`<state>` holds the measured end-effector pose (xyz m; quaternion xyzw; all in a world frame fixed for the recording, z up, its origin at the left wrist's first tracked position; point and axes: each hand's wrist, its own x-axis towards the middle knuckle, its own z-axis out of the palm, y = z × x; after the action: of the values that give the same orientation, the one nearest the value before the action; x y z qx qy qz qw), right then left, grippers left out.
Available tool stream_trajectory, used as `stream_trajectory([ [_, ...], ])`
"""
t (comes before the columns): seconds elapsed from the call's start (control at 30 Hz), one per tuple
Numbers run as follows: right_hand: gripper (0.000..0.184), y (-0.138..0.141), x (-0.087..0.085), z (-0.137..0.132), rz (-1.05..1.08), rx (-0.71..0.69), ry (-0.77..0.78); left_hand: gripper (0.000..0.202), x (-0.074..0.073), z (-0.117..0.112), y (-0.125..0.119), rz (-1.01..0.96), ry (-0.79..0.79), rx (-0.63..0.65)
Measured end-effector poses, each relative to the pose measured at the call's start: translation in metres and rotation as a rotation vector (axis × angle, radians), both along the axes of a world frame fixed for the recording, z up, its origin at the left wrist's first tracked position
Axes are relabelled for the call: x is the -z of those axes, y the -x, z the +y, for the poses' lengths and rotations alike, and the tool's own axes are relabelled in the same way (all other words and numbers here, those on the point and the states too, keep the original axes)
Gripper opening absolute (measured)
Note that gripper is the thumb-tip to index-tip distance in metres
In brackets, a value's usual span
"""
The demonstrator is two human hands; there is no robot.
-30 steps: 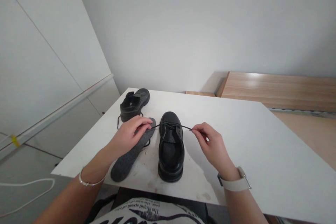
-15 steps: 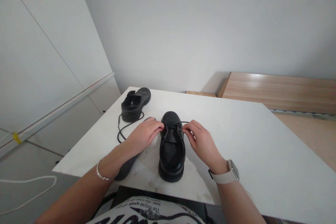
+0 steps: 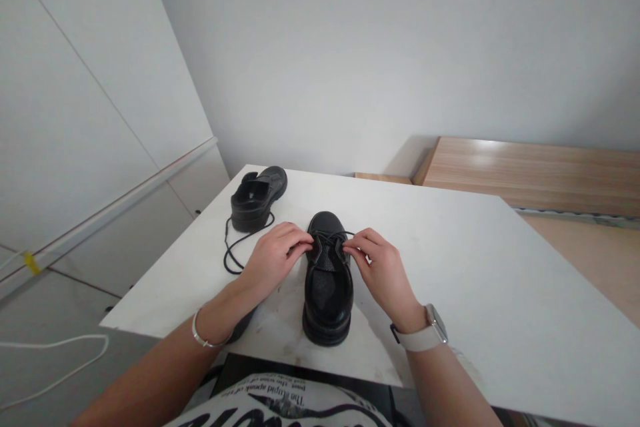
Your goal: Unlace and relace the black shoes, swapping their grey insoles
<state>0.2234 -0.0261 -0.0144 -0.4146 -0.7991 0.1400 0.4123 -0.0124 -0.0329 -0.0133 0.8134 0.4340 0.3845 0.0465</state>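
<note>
A black leather shoe stands upright on the white table, its toe pointing away from me. A black shoelace crosses between its eyelet flaps near the toe. My left hand pinches the left flap's edge with thumb and index finger; whether the lace is also in that pinch, I cannot tell. On the opposite side, my right hand has its fingertips closed at the right flap, with the lace's end running into them. Partly under my left forearm lies a dark flat piece, mostly hidden.
A second black shoe stands at the table's far left corner, with a loose black lace trailing towards me. White cabinets line the left side. Behind the table's right side is a wood-grain board.
My right hand has moved slightly left, closer to the right flap, and less lace shows between it and the shoe. My left forearm has shifted a little, covering more of the dark flat piece.
</note>
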Motion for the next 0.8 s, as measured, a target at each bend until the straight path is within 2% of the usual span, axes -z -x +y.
stream_trajectory([
  [0.17,0.014,0.005,-0.007,-0.008,0.021,-0.016,0.096,0.01,-0.009,-0.009,-0.006,-0.035,0.182,-0.024],
  [0.23,0.012,0.008,-0.013,-0.013,-0.028,-0.011,0.133,0.018,-0.013,-0.013,-0.01,-0.044,0.221,-0.022],
  [0.33,0.028,0.012,-0.021,-0.02,-0.18,0.005,0.146,0.033,-0.019,-0.018,-0.015,-0.002,0.204,-0.025],
  [0.43,0.032,0.017,-0.025,-0.023,-0.353,0.044,0.097,0.026,-0.022,-0.018,-0.016,0.064,0.199,-0.025],
  [0.57,0.025,0.022,-0.029,-0.022,-0.498,0.117,0.059,0.031,-0.026,-0.01,-0.014,0.138,0.247,-0.034],
  [0.8,0.019,0.026,-0.027,-0.019,-0.488,0.186,0.056,0.022,-0.029,0.0,-0.018,0.281,0.272,-0.056],
])
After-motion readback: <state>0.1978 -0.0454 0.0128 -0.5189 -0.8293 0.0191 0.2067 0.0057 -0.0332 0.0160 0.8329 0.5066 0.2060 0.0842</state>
